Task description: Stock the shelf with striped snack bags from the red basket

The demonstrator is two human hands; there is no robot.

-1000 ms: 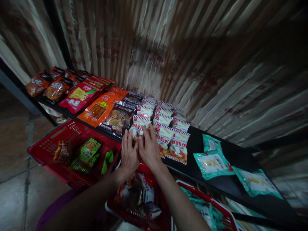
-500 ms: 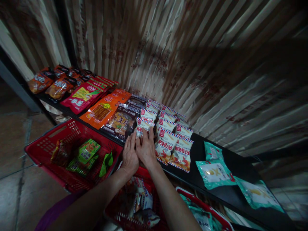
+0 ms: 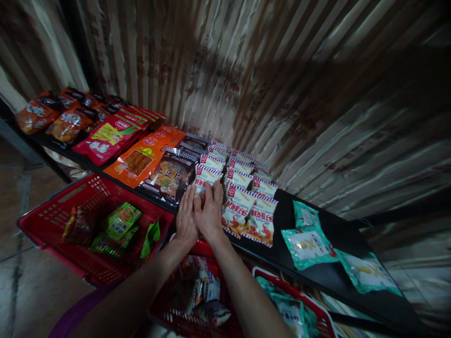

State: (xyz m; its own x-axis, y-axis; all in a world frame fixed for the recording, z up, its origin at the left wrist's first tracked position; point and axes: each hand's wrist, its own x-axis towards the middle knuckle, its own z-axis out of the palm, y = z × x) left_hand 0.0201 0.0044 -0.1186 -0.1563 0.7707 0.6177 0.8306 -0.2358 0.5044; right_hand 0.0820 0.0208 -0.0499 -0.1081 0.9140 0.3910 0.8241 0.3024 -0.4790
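My left hand lies along the lower left side of a white snack bag with a red and blue striped edge. Resting across the lower front of the same bag is my right hand, its fingers stretched out. The hands touch each other and hide the bag's lower part. Both look open, fingers extended. More striped white bags stand in rows just right of my hands. To the left is a dark potato-chip package.
The black shelf also bears orange packages, pink bags, orange-black bags and teal bags. Below it are a red basket with green packets, a second red basket and a third. Corrugated sheeting rises behind.
The view has shifted, so the shelf and goods appear slightly farther left. My hands stay at the same white snack bag, with the right hand's fingers slightly repositioned.
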